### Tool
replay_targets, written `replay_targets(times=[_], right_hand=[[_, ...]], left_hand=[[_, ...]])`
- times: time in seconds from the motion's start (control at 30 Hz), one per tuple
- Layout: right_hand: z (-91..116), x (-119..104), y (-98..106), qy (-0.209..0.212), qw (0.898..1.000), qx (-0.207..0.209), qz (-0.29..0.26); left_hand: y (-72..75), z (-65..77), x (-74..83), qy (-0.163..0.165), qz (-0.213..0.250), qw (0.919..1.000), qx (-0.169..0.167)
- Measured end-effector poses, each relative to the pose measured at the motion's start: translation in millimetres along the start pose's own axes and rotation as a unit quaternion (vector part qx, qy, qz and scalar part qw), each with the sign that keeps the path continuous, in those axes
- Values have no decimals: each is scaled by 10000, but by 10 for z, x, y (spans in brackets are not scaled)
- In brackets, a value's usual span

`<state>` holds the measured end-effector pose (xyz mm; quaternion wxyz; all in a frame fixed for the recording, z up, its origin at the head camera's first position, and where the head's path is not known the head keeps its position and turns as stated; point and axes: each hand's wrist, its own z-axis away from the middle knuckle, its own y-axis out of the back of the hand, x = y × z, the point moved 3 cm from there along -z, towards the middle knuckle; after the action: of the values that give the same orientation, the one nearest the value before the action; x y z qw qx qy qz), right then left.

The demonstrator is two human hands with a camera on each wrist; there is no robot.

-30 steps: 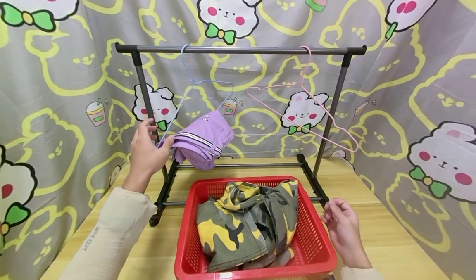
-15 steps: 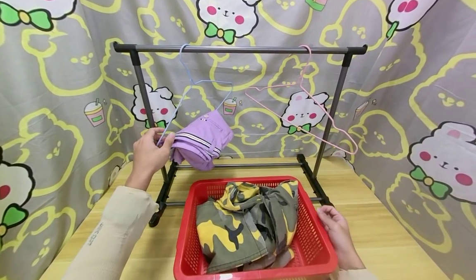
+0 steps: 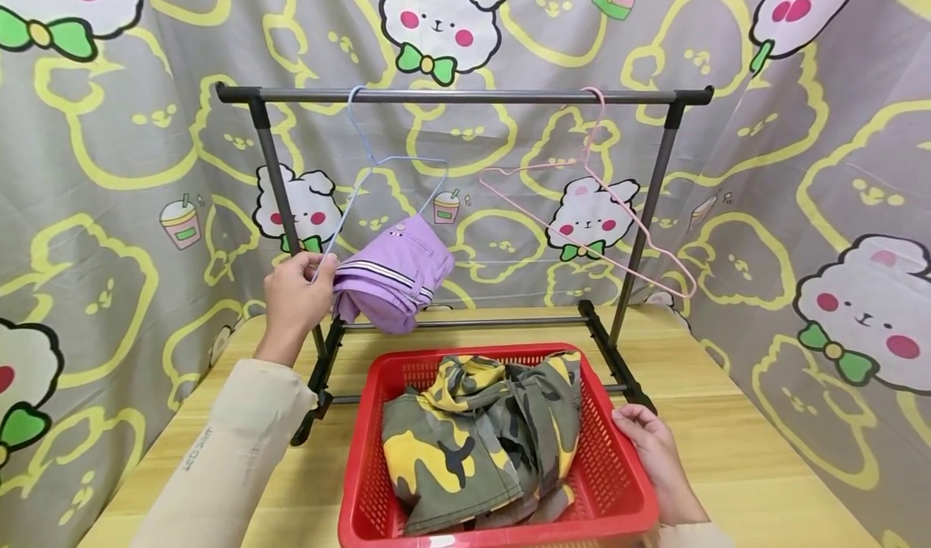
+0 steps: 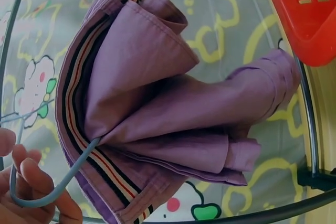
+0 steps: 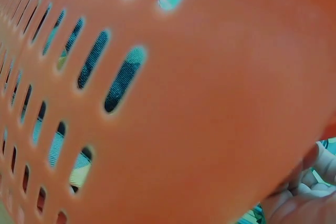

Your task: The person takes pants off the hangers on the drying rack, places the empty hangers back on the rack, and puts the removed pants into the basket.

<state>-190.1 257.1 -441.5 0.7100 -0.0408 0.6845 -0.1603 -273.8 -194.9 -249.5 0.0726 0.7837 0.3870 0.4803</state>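
My left hand (image 3: 296, 293) pinches the lower corner of a light blue wire hanger (image 3: 354, 192), which hooks over the rack's top bar. Folded purple trousers (image 3: 396, 273) with a striped waistband hang on the hanger, just right of that hand. In the left wrist view, the hanger wire meets the trousers (image 4: 142, 93) at the waistband, and the fingers are partly cut off. My right hand (image 3: 655, 459) lies with loosely bent fingers at the right rim of a red plastic basket (image 3: 629, 483); its fingertips are next to the rim. Crumpled camouflage clothing (image 3: 480, 443) fills much of the basket.
The dark metal rack (image 3: 465, 96) stands on a wooden table (image 3: 756, 467) behind the basket. A bare pink hanger (image 3: 618, 196) hangs at the right of its bar. A patterned curtain (image 3: 771, 176) encloses the back and sides.
My left hand's fingers have closed in on the hanger's corner. My right hand has moved left to the basket's rim. The trousers and the basket have hardly moved.
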Motion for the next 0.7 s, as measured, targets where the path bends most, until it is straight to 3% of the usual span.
replay_targets(times=[0.27,0.4,0.5,0.7], right_hand=[[-12,23,9,-53,10000,-29,14],[-1,21,2,-1,10000,-41,-9],[9,17,-1,-7,10000,-23,-11],[8,13,3,-67,10000,17,47]], left_hand=[[-12,17,-45,234,-89,9988,-413],[-38,13,-67,535,486,9942,-791],[-51,10,-74,817,953,9864,-1058],[-38,23,-47,895,916,9890,-746]])
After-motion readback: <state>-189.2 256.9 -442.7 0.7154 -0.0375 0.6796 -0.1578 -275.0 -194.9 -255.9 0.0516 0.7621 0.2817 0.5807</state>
